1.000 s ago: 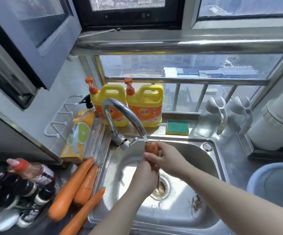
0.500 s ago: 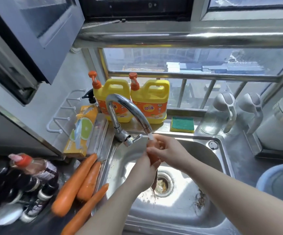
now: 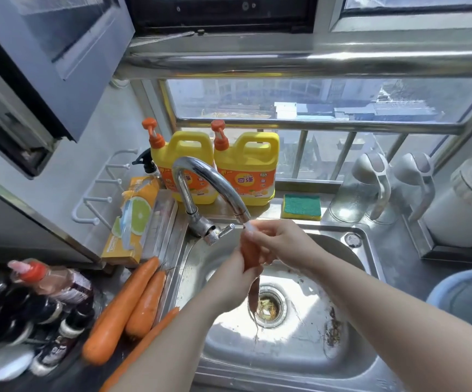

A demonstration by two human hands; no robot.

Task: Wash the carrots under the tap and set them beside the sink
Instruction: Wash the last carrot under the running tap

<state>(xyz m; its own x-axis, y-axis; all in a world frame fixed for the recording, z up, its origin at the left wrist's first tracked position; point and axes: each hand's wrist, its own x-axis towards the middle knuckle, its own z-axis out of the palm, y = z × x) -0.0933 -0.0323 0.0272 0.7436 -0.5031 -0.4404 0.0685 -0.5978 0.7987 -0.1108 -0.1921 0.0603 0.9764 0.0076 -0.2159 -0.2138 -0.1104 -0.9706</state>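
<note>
one carrot (image 3: 250, 253) hangs upright over the sink (image 3: 370, 251), its thick end just under the tap (image 3: 200, 176) spout, its thin tip pointing down toward the drain (image 3: 270, 305). the left hand (image 3: 233, 275) grips its middle with fingers curled round it; the right hand (image 3: 282, 244) pinches the thick end from above between thumb and fingers, and water blurs that end. more lie on the table (image 3: 107, 284) just left of the sink: a long carrot (image 3: 121, 309) and a short carrot (image 3: 147, 304) touching side by side, and a third carrot (image 3: 164, 318) nearer the camera, partly hidden by the left forearm. behind the tap stand two yellow jugs (image 3: 246, 168) with a green sponge (image 3: 301, 206) to their right, and dark bottles (image 3: 45, 315) crowd the table's left side
</note>
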